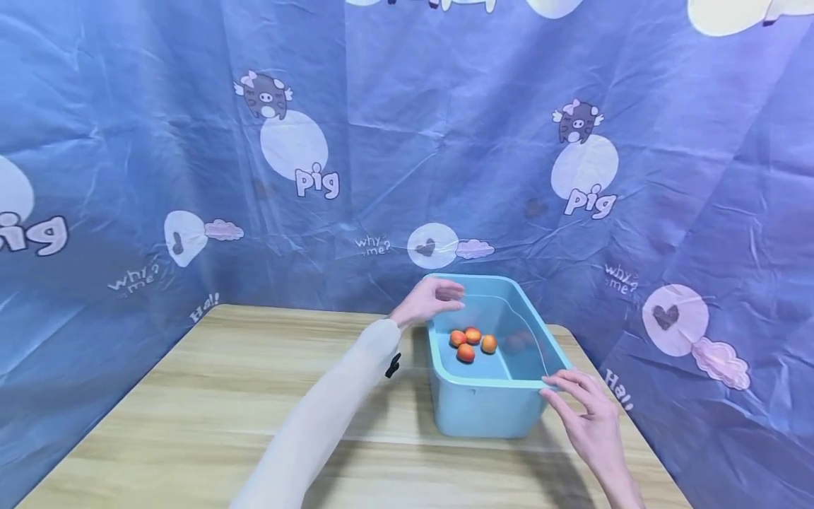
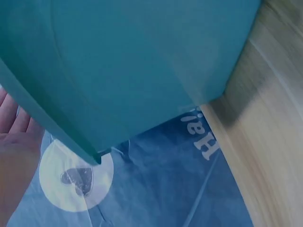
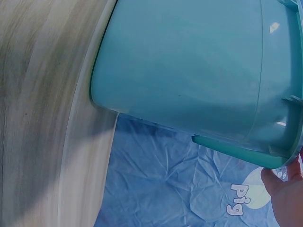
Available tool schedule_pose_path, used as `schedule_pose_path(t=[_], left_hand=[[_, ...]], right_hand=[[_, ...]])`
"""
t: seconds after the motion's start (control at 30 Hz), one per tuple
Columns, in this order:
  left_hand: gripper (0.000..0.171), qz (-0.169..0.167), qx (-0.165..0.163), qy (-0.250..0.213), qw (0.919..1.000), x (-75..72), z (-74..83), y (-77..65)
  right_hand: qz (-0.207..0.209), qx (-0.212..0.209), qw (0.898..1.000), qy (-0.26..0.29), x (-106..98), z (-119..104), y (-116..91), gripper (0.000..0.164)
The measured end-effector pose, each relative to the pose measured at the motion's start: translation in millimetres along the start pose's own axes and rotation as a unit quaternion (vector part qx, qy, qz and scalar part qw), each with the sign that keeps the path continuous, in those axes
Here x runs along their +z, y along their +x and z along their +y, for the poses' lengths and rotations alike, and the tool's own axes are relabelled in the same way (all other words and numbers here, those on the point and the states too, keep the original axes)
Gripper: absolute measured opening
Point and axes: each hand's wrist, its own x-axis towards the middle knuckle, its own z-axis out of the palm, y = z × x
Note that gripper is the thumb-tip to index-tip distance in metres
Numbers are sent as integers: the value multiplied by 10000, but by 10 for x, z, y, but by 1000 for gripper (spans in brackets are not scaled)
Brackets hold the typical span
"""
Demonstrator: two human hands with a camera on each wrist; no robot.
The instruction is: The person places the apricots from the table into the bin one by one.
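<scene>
A light blue plastic bin [image 1: 481,410] stands on the table's right part. Inside it lie several small red-orange fruits [image 1: 466,353], grouped toward the left of its floor. My left hand [image 1: 434,300] is over the far part of the bin's left rim, fingers extended inward above the inside. In the left wrist view that hand is partly hidden behind the rim. At the near right corner my right hand [image 1: 588,413] pinches the rim, fingertips on top and thumb below. The right wrist view shows the bin's outer wall [image 3: 184,61] and the right thumb [image 3: 272,182] close under the rim.
The wooden table [image 1: 210,410] extends to the left of the bin. A blue curtain [image 1: 394,155] with pig prints hangs behind the table and along both sides, close to the bin's far end. A small black piece [image 1: 393,365] shows beside the left sleeve [image 1: 324,410].
</scene>
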Motion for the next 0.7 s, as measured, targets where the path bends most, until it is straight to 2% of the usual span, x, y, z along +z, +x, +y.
schedule_pose_path(t=[0.17,0.37,0.5,0.7], left_hand=[[42,33,-27,-105,9999,-20,-41,-124],[45,178,-54,-548,9983,-157,-139,-312],[45,409,13,-704,9967,-239,-241,-444],[49,566,-158,-856,9946,-345,-379,-683]], right_hand=[[-30,35,9999,-103,-58,-26,-8,31],[-40,10,9999,-115,-51,-32,-3,33],[-45,-2,10000,-33,-35,-28,3,34],[-86,32,10000,13,1,-33,-4,39]])
